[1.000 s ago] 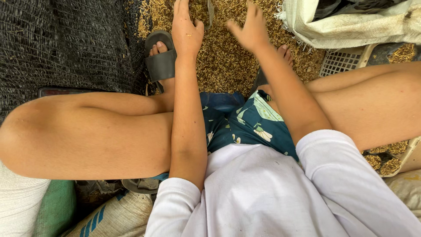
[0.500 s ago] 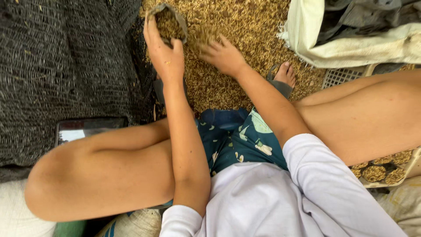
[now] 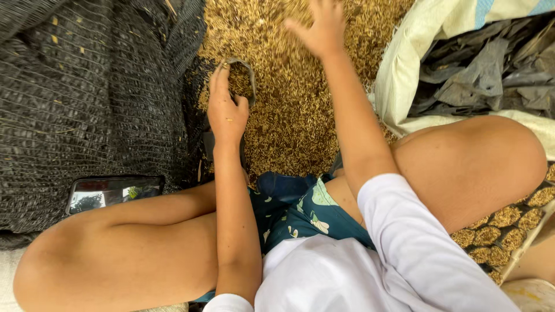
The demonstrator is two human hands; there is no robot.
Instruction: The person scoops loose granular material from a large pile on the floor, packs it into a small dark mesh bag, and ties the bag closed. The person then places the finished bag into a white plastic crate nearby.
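A heap of golden-brown grain husks [image 3: 295,115] lies on the ground in front of me. My left hand [image 3: 225,112] grips the rim of a small dark soft-sided container [image 3: 243,72] that rests on the heap's left edge, with husks inside it. My right hand [image 3: 321,26] is stretched farther out over the heap. Its fingers are spread, it holds nothing, and it is slightly blurred. My bare knees frame both arms, and I wear a white shirt and patterned blue shorts.
Black mesh netting [image 3: 87,86] covers the ground on the left, with a phone [image 3: 113,192] lying on it by my left knee. A white sack [image 3: 404,63] holding dark plastic sheeting sits at the right. A cell tray [image 3: 509,222] filled with husks shows at lower right.
My left hand has drawn the dark container back toward me along the heap's left edge. My right hand has reached farther out over the husks, fingers spreading.
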